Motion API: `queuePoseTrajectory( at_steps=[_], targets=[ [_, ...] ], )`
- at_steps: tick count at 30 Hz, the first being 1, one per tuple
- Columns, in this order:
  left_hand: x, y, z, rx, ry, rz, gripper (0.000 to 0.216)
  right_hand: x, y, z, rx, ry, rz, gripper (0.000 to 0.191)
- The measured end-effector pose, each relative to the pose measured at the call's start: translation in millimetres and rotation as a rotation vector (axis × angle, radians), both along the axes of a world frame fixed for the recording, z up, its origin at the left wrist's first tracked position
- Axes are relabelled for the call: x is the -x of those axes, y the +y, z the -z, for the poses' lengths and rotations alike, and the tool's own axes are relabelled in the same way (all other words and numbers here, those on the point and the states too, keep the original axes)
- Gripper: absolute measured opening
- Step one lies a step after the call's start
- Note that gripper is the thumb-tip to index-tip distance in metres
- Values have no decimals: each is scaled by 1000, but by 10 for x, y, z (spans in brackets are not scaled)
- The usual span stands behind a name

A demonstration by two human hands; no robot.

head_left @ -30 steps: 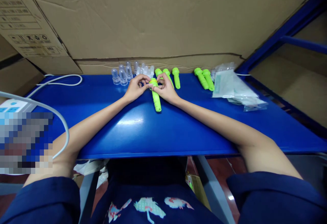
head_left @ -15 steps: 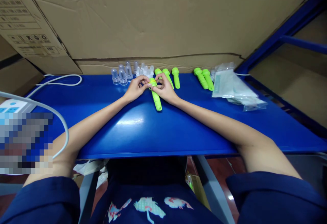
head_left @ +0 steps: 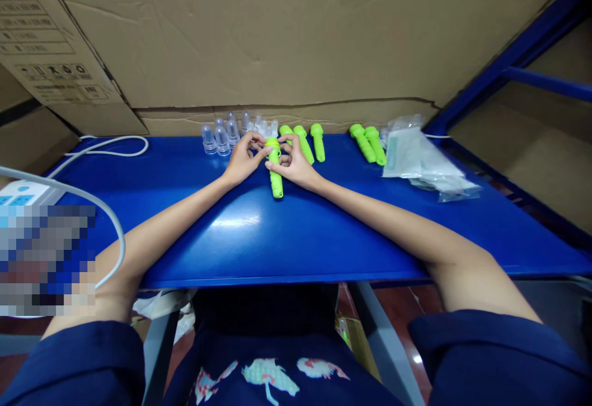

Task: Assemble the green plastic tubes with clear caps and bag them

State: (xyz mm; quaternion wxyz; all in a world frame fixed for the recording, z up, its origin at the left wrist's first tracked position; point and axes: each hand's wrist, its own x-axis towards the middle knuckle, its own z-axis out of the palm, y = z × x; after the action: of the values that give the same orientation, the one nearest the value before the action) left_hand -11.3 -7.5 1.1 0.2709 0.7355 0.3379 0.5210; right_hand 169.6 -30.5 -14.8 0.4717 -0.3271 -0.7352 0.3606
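Note:
A bright green plastic piece [head_left: 275, 174], shaped like a small torch, lies on the blue table [head_left: 287, 233] with its narrow end toward me. My left hand [head_left: 240, 162] and my right hand [head_left: 296, 165] both pinch its wide far end from either side. Just behind my hands stand several clear plastic caps [head_left: 222, 137]. More green pieces [head_left: 311, 140] lie behind my right hand, and two more green pieces [head_left: 370, 144] lie farther right.
Clear plastic bags [head_left: 423, 162] lie at the right of the table. A white cable [head_left: 108, 147] and a white power strip [head_left: 23, 193] sit at the left. Cardboard boxes [head_left: 277, 36] wall off the back; a blue rack frame [head_left: 518, 63] rises at the right.
Both hands have shifted slightly left with the green piece, and its near end has swung left so that it lies straighter toward me.

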Motion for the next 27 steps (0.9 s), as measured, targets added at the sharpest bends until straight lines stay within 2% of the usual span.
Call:
queuePoseTrajectory(
  at_steps=[5,15,23,27],
  targets=[
    [2,11,1,32,-25,-66,45,8,-9,5,4,-13,-32,61],
    [3,-12,-25,27,-36,-16,44,15,-43,3,-33,-35,-31,58],
    [8,14,-2,12,43,-9,16,30,39,61,24,73,10,51],
    [13,51,26,18,72,-9,16,22,31,49,51,83,21,52]
  ],
)
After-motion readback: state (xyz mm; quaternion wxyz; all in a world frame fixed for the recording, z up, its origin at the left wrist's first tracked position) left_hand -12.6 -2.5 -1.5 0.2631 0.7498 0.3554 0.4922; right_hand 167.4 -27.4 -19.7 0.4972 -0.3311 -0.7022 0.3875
